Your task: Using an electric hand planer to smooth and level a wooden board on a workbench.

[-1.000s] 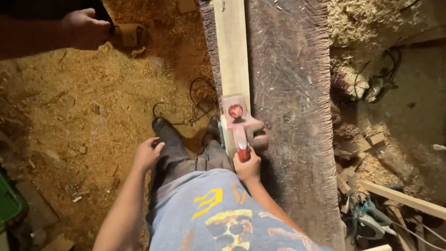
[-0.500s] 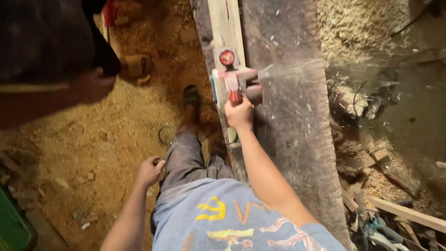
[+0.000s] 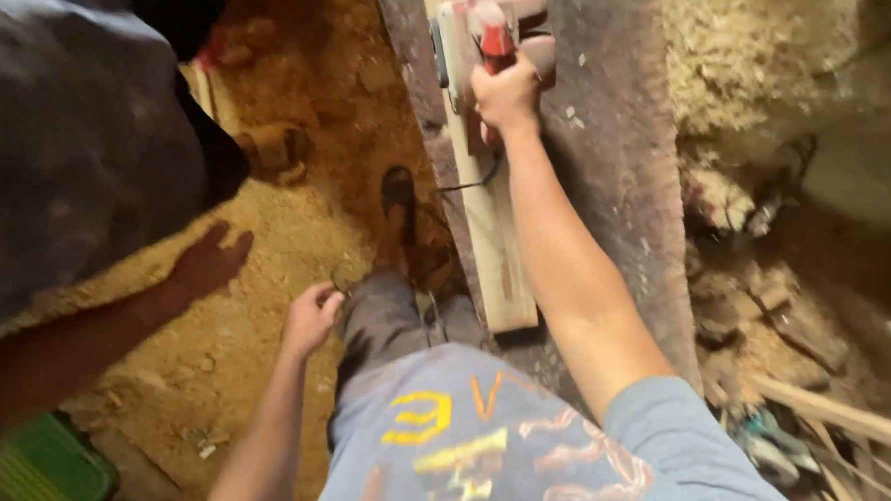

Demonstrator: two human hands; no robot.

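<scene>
My right hand point(image 3: 508, 91) grips the red handle of an electric hand planer point(image 3: 485, 32) far out along a pale wooden plank point(image 3: 491, 232). The plank lies lengthwise on a dark, worn workbench point(image 3: 618, 188). The planer's black cord point(image 3: 469, 181) hangs off the plank's left edge. My left hand point(image 3: 310, 320) rests loosely curled against my grey trouser leg, holding nothing. My shoe point(image 3: 398, 193) stands on the sawdust floor beside the bench.
Another person in a dark shirt point(image 3: 70, 144) stands close on the left, one hand point(image 3: 210, 262) hanging open low over the sawdust floor. A green crate point(image 3: 46, 464) sits at the bottom left. Wood offcuts, shavings and a tool point(image 3: 768, 435) clutter the right side.
My right hand has pushed the planer further away along the plank, my arm stretching out. The other person has moved in closer on the left.
</scene>
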